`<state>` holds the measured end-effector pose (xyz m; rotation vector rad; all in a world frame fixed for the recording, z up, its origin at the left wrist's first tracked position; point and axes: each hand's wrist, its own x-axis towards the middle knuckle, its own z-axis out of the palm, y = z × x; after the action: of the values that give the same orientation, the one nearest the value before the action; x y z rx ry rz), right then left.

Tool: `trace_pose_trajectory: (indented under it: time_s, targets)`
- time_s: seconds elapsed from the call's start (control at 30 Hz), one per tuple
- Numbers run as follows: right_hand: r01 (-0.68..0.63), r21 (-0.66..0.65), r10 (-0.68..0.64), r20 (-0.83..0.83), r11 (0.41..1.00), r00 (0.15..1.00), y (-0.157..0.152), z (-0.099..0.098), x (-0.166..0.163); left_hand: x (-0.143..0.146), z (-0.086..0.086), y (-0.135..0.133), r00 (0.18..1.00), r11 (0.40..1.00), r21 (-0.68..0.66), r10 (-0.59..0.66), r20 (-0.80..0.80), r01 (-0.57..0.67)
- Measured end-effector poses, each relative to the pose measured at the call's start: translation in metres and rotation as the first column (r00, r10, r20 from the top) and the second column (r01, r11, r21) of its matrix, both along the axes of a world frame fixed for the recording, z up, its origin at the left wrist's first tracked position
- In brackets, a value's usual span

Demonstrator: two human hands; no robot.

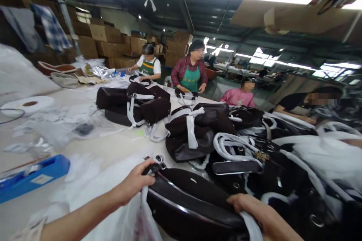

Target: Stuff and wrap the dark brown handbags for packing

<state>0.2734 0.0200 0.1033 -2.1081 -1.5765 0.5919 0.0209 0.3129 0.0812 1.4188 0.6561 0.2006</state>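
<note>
A black handbag (186,203) with a shiny zip-like edge lies tilted in front of me, at the bottom middle. My left hand (140,180) pinches its left end beside a small metal buckle (160,161). At the bag's right side my right hand (250,205) grips the upper edge, its fingertips partly hidden by the bag. White wrapping (147,207) hangs from the left end, and a second white-wrapped strip (251,226) passes under my right hand. Thin white wrapping sheets (107,175) spread on the table beneath my left forearm.
Several black bags with white-wrapped straps (192,131) are heaped ahead and to the right. A blue tape dispenser (42,177) stands at left, a white roll (28,104) behind it. Co-workers (190,71) sit or stand across the table (113,141). Cardboard boxes (109,41) are stacked behind.
</note>
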Motion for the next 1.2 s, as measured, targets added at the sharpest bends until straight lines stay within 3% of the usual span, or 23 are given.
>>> trace_pose_trajectory:
  time_s: [0.17, 0.37, 0.43, 0.63, 0.77, 0.93, 1.2]
  targets:
    - [0.025, -0.058, -0.032, -0.109, 0.998, 0.994, 0.017, 0.024, -0.010, -0.003, 0.000, 0.007, 0.993, 0.996, -0.091, -0.021, -0.115, 0.010]
    - [0.010, -0.122, -0.044, -0.276, 0.992, 0.960, 0.036, 0.021, 0.004, 0.011, -0.014, 0.026, 0.946, 0.962, -0.267, -0.039, -0.321, -0.051]
    - [0.005, -0.112, -0.034, -0.266, 0.994, 0.963, 0.039, 0.020, 0.004, 0.010, -0.018, 0.029, 0.945, 0.970, -0.231, -0.007, -0.326, -0.073]
    - [0.007, -0.094, -0.027, -0.216, 0.996, 0.976, 0.039, 0.015, -0.004, 0.001, -0.011, 0.035, 0.972, 0.993, -0.117, -0.042, -0.229, 0.015]
    - [0.015, -0.235, -0.066, -0.209, 0.972, 0.976, 0.049, 0.010, 0.001, 0.012, -0.012, 0.047, 0.956, 0.996, -0.086, -0.028, -0.292, 0.003]
    - [-0.026, -0.496, -0.141, -0.297, 0.868, 0.944, 0.059, 0.001, -0.003, 0.027, -0.019, 0.062, 0.928, 0.998, -0.062, -0.048, -0.369, 0.027]
    - [0.023, -0.479, -0.162, -0.251, 0.878, 0.954, 0.054, -0.016, -0.009, 0.045, -0.010, 0.066, 0.915, 0.994, 0.012, -0.097, -0.390, 0.111]
